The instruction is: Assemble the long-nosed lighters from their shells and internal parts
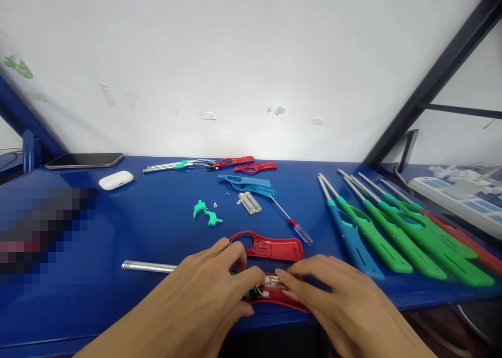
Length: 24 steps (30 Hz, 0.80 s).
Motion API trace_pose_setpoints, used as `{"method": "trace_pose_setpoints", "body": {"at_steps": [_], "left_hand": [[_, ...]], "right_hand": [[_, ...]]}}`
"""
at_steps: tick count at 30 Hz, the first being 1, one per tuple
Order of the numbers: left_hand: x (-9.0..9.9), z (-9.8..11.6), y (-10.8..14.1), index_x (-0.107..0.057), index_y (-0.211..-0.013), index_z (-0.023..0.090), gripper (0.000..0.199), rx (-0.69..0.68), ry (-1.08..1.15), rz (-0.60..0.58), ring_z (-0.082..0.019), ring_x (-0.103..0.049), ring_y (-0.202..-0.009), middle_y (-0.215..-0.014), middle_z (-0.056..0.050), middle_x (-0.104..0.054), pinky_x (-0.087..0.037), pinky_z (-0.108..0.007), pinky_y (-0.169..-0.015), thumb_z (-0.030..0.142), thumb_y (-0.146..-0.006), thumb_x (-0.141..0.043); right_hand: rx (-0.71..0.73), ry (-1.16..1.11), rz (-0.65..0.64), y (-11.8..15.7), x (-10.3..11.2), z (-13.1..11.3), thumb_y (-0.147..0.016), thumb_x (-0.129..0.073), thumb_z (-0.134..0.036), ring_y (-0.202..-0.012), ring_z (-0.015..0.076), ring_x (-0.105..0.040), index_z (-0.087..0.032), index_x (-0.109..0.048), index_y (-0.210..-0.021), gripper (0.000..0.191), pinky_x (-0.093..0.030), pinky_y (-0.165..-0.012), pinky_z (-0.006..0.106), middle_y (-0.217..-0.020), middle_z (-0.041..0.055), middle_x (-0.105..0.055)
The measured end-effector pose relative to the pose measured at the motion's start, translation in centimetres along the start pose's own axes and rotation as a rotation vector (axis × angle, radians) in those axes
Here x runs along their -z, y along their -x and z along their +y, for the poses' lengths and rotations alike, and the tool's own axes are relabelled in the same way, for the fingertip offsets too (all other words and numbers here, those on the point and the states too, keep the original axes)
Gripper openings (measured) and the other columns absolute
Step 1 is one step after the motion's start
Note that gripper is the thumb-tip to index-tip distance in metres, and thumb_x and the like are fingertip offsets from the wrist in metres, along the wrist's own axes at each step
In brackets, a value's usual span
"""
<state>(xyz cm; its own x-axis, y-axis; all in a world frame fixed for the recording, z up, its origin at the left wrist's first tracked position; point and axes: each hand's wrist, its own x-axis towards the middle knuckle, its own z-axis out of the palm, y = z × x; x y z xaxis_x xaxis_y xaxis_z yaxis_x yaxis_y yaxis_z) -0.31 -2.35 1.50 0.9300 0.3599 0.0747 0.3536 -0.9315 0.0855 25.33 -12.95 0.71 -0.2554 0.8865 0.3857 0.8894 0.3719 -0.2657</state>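
Observation:
Near the table's front edge lies an opened red gas lighter shell [292,299], inner side up, with a metal tube [147,266] reaching out to the left. My left hand [214,279] is closed around its left part, thumb and fingers by a white wire. Fingers of my right hand [337,290] press a clear fuel tank [271,281] into the shell; they partly hide it. Just beyond lies the other red shell half [276,247], with a finger loop at its left end. The trigger area is mostly covered by my left hand.
Behind are a screwdriver [300,231], clear tanks [250,203], green triggers [213,218], blue shells [249,183], red shells [255,167] and metal tubes [168,166]. Several whole lighters [388,235] line the right. A white case [116,180] and phone [84,160] lie left.

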Motion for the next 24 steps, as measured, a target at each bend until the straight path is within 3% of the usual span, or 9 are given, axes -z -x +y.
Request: {"method": "trace_pose_setpoints", "body": {"at_steps": [6,14,20,24], "left_hand": [[0.3,0.3,-0.2,-0.046,-0.152,0.039,0.050,0.011,0.027,0.006,-0.029,-0.056,-0.143,-0.151,0.000,-0.063,-0.052,-0.059,-0.115,0.015,-0.109,-0.054],[0.6,0.2,-0.7,-0.060,-0.139,0.035,0.041,-0.018,0.057,0.029,-0.031,-0.062,-0.134,-0.139,-0.001,-0.070,-0.055,-0.057,-0.111,0.014,-0.105,-0.064],[-1.2,-0.4,-0.5,-0.061,-0.142,0.041,0.040,-0.014,0.107,0.060,-0.026,-0.058,-0.134,-0.141,0.001,-0.067,-0.048,-0.050,-0.117,0.021,-0.108,-0.062],[-1.7,-0.5,-0.7,-0.073,-0.120,0.033,0.024,-0.022,0.150,0.108,-0.022,-0.063,-0.117,-0.125,-0.002,-0.068,-0.053,-0.038,-0.106,0.017,-0.107,-0.060]], "right_hand": [[-0.043,-0.031,-0.042,0.1,-0.1,-0.1,-0.107,-0.052,-0.017,-0.085,0.0156,-0.076,-0.033,-0.078,-0.114,0.030,-0.065,-0.081,0.024,-0.104,0.0004,-0.078],[-0.089,-0.072,-0.072,0.1,-0.3,-0.1,-0.108,-0.053,-0.020,-0.087,0.0149,-0.076,-0.033,-0.078,-0.108,0.028,-0.064,-0.081,0.022,-0.105,0.0001,-0.078],[-0.097,-0.086,-0.080,-0.1,-0.3,0.0,-0.107,-0.054,-0.018,-0.088,0.0144,-0.076,-0.033,-0.079,-0.107,0.029,-0.064,-0.083,0.022,-0.106,-0.0003,-0.078],[-0.096,-0.085,-0.077,-0.2,-0.2,-0.1,-0.106,-0.055,-0.018,-0.087,0.0144,-0.076,-0.032,-0.080,-0.106,0.028,-0.064,-0.083,0.022,-0.105,-0.0003,-0.078]]}}
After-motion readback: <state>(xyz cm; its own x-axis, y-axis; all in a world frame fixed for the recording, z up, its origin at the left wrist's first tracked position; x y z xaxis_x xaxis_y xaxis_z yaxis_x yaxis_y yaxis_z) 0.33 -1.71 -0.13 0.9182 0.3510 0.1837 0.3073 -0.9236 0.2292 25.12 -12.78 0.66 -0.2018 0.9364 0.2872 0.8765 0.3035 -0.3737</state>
